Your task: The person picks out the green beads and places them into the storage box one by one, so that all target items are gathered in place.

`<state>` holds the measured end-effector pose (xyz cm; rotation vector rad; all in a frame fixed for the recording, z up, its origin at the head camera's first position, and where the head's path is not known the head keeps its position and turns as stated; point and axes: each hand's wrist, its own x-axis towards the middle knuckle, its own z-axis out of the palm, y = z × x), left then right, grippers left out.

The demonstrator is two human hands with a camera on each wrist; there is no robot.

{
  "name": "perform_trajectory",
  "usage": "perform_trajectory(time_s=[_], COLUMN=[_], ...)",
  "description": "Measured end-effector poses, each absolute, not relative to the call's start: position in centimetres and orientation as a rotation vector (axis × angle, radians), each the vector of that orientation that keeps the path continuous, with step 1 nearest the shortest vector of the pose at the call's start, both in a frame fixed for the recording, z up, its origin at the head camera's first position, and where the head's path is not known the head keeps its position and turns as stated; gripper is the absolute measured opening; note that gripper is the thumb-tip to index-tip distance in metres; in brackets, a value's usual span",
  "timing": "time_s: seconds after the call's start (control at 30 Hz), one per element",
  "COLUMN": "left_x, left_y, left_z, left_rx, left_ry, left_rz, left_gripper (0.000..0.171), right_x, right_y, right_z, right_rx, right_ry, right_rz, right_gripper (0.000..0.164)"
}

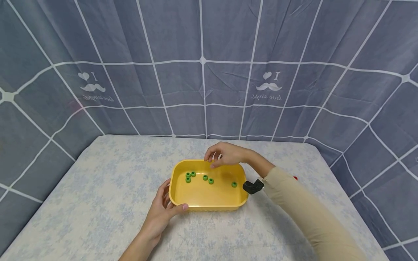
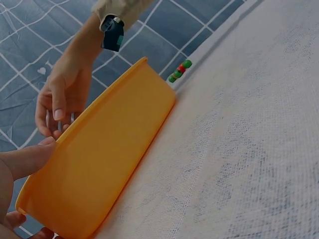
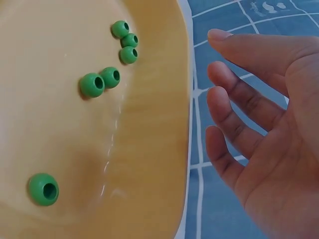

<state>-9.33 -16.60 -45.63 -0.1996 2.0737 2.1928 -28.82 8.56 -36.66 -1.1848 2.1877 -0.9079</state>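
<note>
A yellow plastic tray (image 1: pixel 209 207) sits on the table, holding several green beads (image 1: pixel 211 181) with wide holes. At its near left corner my left hand (image 1: pixel 161 208) grips the wall, thumb over the front rim and fingers round the side. My right hand (image 1: pixel 226 154) hovers at the far rim with loosely bent, spread fingers and nothing between them. The right wrist view shows this hand (image 3: pixel 269 119) just beyond the tray wall, apart from the beads. One green bead (image 3: pixel 43 189) lies away from the others, toward the tray's right end.
Past the tray's right end, a short row of green and red beads (image 2: pixel 180 70) lies on the tablecloth (image 1: pixel 107 203), mostly hidden by the right sleeve (image 1: pixel 303 206) in the head view. A black device (image 1: pixel 253 187) is strapped at the right wrist. Blue checked curtains (image 1: pixel 183 87) surround the table.
</note>
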Motion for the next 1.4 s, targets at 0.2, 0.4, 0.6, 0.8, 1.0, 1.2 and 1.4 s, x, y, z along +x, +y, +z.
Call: perform_trajectory(time_s=[0.2,0.4,0.6,0.8,1.0,1.2,1.4], left_x=[-9.4,-9.3,-9.3,-9.2,-9.1,-9.2,-9.2], left_y=[-16.6,-16.6,-16.6,-16.6,-16.6,-16.6,-16.5], left_z=[-45.6,-45.6,-45.6,-45.6,-45.6,-45.6,-45.5], left_rx=[-0.207,-0.220,-0.228,-0.220,-0.219,-0.216,-0.219], left_ry=[2.072,2.065,2.066,2.069,2.076,2.082,2.076], left_rz=[2.193,2.196,2.196,2.199,2.193,2.187,2.189], left_gripper=[0.103,0.104,0.105,0.105,0.105,0.106,0.106], right_x=[-28.7,-28.9,-29.1,-28.9,-28.8,-28.8,-28.5], right_y=[9.6,10.9,12.3,13.8,15.7,18.0,20.6], right_z=[-36.6,-36.9,-37.0,-36.9,-36.9,-37.4,-37.8], right_rx=[-1.131,-1.091,-1.050,-1.024,-0.983,-0.942,-0.858], right_ry=[2.208,2.229,2.251,2.272,2.292,2.302,2.328], right_rz=[-0.909,-0.911,-0.918,-0.924,-0.935,-0.953,-0.986], right_gripper=[0.024,0.025,0.026,0.025,0.024,0.022,0.023])
